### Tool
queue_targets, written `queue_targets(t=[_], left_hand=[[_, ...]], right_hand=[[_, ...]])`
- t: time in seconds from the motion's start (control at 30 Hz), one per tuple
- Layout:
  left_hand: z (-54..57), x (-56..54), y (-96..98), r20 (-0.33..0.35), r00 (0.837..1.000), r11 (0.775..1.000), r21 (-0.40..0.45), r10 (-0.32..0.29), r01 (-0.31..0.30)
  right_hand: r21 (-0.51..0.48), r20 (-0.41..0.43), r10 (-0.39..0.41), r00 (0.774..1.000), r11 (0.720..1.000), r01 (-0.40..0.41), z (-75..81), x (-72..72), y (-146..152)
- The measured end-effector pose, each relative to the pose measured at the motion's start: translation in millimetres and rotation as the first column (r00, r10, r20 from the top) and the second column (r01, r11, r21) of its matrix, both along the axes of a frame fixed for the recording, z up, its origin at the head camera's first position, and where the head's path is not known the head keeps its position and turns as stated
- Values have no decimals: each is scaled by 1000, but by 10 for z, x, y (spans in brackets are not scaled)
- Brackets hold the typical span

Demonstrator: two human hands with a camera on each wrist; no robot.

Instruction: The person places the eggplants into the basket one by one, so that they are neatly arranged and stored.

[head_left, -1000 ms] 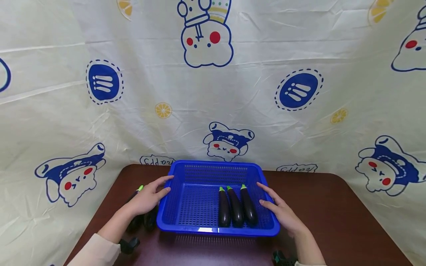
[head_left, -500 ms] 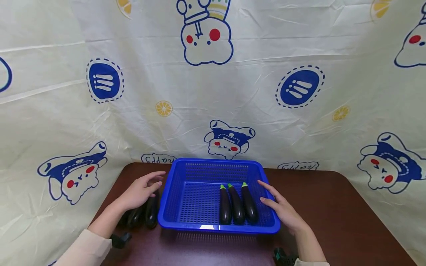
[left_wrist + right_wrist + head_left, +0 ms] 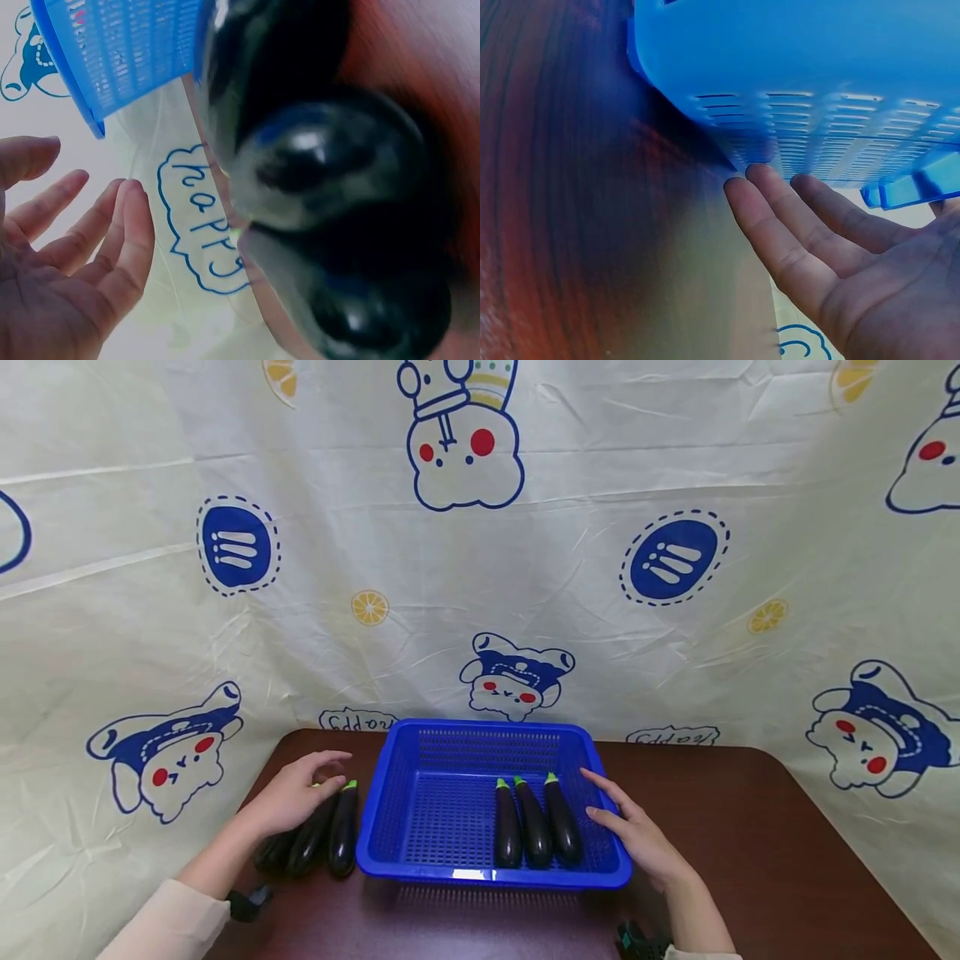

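Note:
My left hand (image 3: 288, 795) hovers over the left side of the table, fingers loosely spread and holding nothing. Under and beside it lie dark eggplants with green stem ends, one eggplant (image 3: 343, 831) right by the basket; the hand partly covers the others. In the left wrist view several eggplants (image 3: 330, 157) fill the right half, apart from the fingers. A blue plastic basket (image 3: 420, 878) stands mid-table with three eggplants (image 3: 536, 827) on its right side. My right hand (image 3: 648, 843) holds its right rim, thumb and index finger reaching over it, the other fingers (image 3: 795, 259) along the outer wall.
The dark brown table (image 3: 750, 852) runs on to the right of the basket. Behind it hangs a white printed sheet (image 3: 420, 660), close to the basket's far rim. Dark straps sit at both wrists.
My left hand has let go of the basket's left rim and moved left over the loose eggplants, with more of them showing. The right hand stays at the right rim.

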State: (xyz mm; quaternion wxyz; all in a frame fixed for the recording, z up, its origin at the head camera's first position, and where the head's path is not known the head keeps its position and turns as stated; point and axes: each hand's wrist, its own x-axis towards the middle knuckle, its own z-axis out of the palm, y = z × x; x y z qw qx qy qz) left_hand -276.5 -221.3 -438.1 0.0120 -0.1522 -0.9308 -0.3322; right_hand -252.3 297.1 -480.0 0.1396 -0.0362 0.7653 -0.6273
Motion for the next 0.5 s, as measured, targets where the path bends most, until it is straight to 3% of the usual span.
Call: queue_targets(t=[0.23, 0.5], left_hand=[[-56, 3, -178, -27, 999, 994, -107, 34, -37], [-103, 30, -341, 38, 998, 981, -189, 51, -43]], right_hand=[[-6, -7, 6, 1000, 1000, -6, -17, -9, -11], [-7, -2, 10, 1000, 1000, -10, -31, -1, 3]])
